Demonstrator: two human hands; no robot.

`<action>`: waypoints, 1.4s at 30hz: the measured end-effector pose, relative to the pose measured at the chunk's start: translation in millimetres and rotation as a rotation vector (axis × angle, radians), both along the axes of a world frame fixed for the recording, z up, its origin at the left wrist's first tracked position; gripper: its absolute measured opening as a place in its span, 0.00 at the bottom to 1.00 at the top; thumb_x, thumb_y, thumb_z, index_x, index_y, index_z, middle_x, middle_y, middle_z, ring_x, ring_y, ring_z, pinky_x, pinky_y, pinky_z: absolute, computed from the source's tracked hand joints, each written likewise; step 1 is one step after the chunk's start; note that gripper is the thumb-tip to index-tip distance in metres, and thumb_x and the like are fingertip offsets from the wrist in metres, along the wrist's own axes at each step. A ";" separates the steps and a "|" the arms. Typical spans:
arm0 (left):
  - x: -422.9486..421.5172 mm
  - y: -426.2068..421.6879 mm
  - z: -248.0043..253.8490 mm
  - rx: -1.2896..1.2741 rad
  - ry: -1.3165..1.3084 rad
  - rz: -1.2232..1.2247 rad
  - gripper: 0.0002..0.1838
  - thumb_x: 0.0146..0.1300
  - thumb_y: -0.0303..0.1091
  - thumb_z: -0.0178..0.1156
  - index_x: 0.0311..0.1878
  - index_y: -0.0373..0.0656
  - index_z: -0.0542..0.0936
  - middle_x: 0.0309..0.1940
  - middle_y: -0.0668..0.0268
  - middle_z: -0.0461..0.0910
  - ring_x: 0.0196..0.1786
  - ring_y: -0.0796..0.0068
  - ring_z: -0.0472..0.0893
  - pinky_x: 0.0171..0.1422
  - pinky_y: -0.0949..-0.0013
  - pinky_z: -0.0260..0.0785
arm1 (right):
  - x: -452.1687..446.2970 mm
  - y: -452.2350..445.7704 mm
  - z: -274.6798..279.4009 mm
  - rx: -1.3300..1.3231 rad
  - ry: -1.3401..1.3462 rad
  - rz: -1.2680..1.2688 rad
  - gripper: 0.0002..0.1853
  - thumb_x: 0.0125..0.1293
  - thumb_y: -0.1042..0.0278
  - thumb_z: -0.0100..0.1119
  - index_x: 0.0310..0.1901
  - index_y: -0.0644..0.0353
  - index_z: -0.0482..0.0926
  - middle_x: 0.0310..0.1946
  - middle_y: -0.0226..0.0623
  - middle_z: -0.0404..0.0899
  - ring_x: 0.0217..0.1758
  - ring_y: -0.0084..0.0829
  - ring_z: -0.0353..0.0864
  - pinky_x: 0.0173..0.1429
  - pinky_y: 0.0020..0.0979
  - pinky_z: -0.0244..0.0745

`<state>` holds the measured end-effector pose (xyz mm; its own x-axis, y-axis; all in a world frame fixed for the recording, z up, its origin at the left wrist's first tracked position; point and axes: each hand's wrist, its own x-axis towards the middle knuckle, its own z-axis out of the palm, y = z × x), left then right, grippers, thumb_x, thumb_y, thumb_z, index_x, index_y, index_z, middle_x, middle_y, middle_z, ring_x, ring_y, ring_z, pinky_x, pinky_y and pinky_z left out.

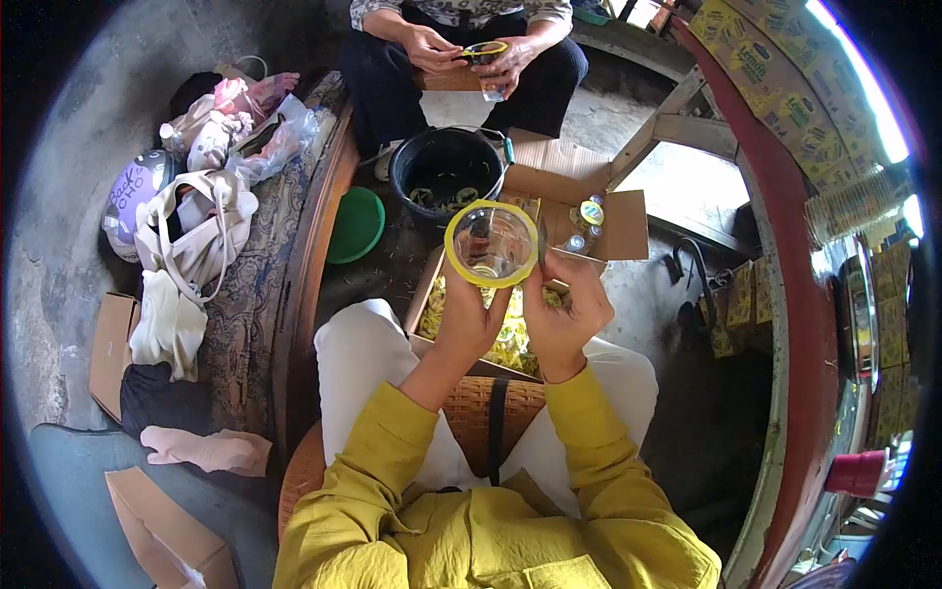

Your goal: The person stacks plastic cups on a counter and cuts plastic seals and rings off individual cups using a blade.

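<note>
A clear plastic cup [488, 245] with a yellow rim is tilted so its round mouth faces me. My left hand [469, 319] is wrapped around its lower left side. Pinched in my right hand [569, 314] is a thin dark blade-like piece [542, 239], upright against the cup's right rim; its exact kind is unclear. Below the hands, a cardboard box [424, 294] holds many yellow-and-clear scraps [510, 344], partly hidden by my hands and wrists.
Opposite me sits another person [461, 59], whose hands hold a similar cup [486, 54]. Between us stand a black bucket [446, 162], a green basin [355, 226] and an open carton [623, 221] containing cups. Bags [191, 226] lie on the left bench; a red-edged frame [814, 422] rises at right.
</note>
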<state>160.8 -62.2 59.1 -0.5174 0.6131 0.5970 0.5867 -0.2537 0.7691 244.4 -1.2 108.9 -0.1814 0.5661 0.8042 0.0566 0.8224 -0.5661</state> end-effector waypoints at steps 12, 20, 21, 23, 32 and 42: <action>-8.8 -3.9 -5.6 -0.140 0.092 -0.190 0.29 0.56 0.28 0.56 0.58 0.27 0.58 0.56 0.46 0.59 0.59 0.51 0.62 0.65 0.57 0.50 | 9.0 15.8 5.4 -0.010 -0.012 0.066 0.11 0.44 0.85 0.63 0.33 0.66 0.79 0.24 0.39 0.78 0.24 0.26 0.78 0.29 0.22 0.72; -12.4 -5.6 1.4 -0.099 0.019 -0.212 0.20 0.54 0.25 0.53 0.52 0.32 0.67 0.52 0.51 0.66 0.55 0.58 0.67 0.65 0.60 0.51 | 14.0 19.4 8.2 -0.011 -0.057 0.104 0.11 0.45 0.86 0.62 0.33 0.65 0.79 0.25 0.39 0.79 0.24 0.26 0.78 0.29 0.22 0.72; -12.2 -5.4 2.9 -0.096 -0.015 -0.232 0.20 0.54 0.25 0.53 0.52 0.32 0.67 0.52 0.51 0.66 0.55 0.58 0.67 0.65 0.60 0.50 | 14.2 20.2 7.8 -0.005 -0.059 0.103 0.11 0.45 0.86 0.62 0.33 0.65 0.79 0.26 0.39 0.79 0.24 0.26 0.78 0.29 0.22 0.72; -11.3 -5.5 7.3 -0.089 -0.084 -0.271 0.20 0.54 0.25 0.53 0.51 0.33 0.68 0.52 0.52 0.66 0.55 0.58 0.67 0.65 0.59 0.50 | 15.1 20.8 8.1 -0.007 -0.069 0.098 0.10 0.45 0.85 0.62 0.33 0.65 0.79 0.25 0.39 0.79 0.24 0.26 0.78 0.29 0.22 0.72; -17.3 -5.6 -1.7 -0.084 -0.003 -0.370 0.34 0.51 0.27 0.60 0.60 0.32 0.57 0.54 0.52 0.65 0.57 0.60 0.67 0.62 0.62 0.58 | 18.5 25.6 8.3 -0.131 -0.069 0.164 0.09 0.44 0.84 0.62 0.31 0.66 0.80 0.23 0.38 0.78 0.25 0.26 0.79 0.30 0.22 0.72; -19.2 -6.4 9.1 -0.097 -0.105 -0.331 0.33 0.49 0.29 0.64 0.58 0.34 0.61 0.51 0.54 0.68 0.54 0.61 0.70 0.59 0.64 0.60 | 14.5 19.9 9.4 -0.126 -0.043 0.162 0.08 0.46 0.83 0.62 0.31 0.65 0.80 0.24 0.38 0.79 0.24 0.25 0.78 0.29 0.22 0.71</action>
<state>141.6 -68.6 68.2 -0.3373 0.8087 0.4820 0.4012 -0.3397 0.8507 258.8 18.8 118.2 -0.3113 0.6219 0.7186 -0.0442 0.7458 -0.6646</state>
